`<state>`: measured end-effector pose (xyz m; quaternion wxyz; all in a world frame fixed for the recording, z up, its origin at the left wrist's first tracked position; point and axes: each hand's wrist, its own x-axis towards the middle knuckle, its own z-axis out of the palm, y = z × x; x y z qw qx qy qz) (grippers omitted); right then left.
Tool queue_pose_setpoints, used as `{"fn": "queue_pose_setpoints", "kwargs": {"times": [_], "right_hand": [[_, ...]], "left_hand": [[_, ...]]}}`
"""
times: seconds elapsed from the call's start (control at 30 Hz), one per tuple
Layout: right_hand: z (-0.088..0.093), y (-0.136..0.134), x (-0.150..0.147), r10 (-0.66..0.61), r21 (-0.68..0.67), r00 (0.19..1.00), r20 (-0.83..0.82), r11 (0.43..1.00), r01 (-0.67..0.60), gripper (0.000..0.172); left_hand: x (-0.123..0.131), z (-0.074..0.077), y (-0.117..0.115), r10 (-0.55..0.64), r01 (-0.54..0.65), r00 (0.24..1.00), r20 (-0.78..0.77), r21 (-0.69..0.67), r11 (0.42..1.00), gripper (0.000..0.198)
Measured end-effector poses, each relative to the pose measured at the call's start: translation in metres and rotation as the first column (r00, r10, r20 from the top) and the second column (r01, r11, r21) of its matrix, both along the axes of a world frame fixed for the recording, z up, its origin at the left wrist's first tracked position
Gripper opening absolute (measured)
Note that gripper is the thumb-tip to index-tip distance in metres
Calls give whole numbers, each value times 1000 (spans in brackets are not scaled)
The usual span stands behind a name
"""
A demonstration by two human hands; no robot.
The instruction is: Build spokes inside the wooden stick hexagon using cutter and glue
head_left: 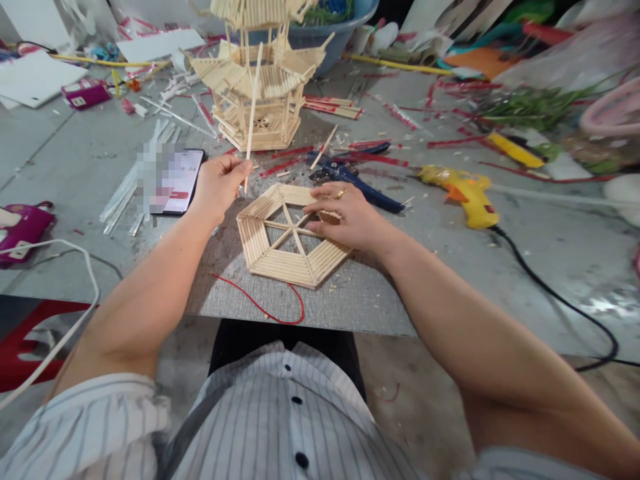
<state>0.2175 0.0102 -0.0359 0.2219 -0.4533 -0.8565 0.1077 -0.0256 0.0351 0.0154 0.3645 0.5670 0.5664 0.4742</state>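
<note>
A flat hexagonal frame (280, 260) of glued wooden sticks, with spokes across its middle, lies on a grey mat (350, 300) at the table's near edge. My left hand (217, 187) pinches a long thin wooden stick (253, 110) that stands nearly upright just left of the hexagon. My right hand (347, 217) rests fingers-down on the hexagon's right side, pressing it to the mat; a ring shows on one finger.
A tiered stick pagoda (260, 87) stands behind the hexagon. A phone (180, 180) lies at left, blue cutters (350, 177) and a yellow glue gun (467, 193) with black cord at right. Loose sticks, red strips, a red wire (265, 307) and craft scraps litter the table.
</note>
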Motion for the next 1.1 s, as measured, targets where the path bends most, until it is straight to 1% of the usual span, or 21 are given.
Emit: {"fn": "queue_pose_setpoints", "kwargs": {"times": [0.17, 0.33, 0.4, 0.5, 0.6, 0.67, 0.83, 0.97, 1.1], "right_hand": [[4, -5, -3, -16, -95, 999, 47, 995, 21, 35], [9, -10, -12, -74, -98, 994, 75, 992, 81, 30], [11, -12, -16, -108, -93, 991, 81, 989, 116, 26], [14, -15, -22, -196, -104, 976, 89, 973, 205, 22], [16, -17, -27, -274, -104, 957, 99, 953, 283, 22], [16, -18, -30, -295, -92, 950, 100, 948, 304, 23], [14, -22, -33, -309, -81, 948, 68, 946, 314, 25], [11, -23, -32, -252, -33, 967, 26, 967, 252, 25], [11, -24, -32, -214, -9, 976, 43, 977, 215, 28]], "left_hand": [[-1, -3, 2, -8, 8, 1000, 0, 17, 1000, 31], [-2, -4, 1, -24, 25, 999, -21, 24, 999, 31], [-1, -4, 0, -34, 35, 999, -14, 37, 999, 30], [0, -5, -1, -52, 52, 999, 6, 50, 997, 26], [1, -6, -1, -63, 62, 998, 3, 75, 995, 22], [1, -7, -1, -70, 71, 997, -9, 92, 993, 23], [0, -8, -1, -77, 80, 996, -48, 56, 995, 27], [1, -7, -3, -99, 102, 994, -49, 58, 993, 23], [2, -6, -5, -120, 127, 990, -74, 87, 988, 24]]}}
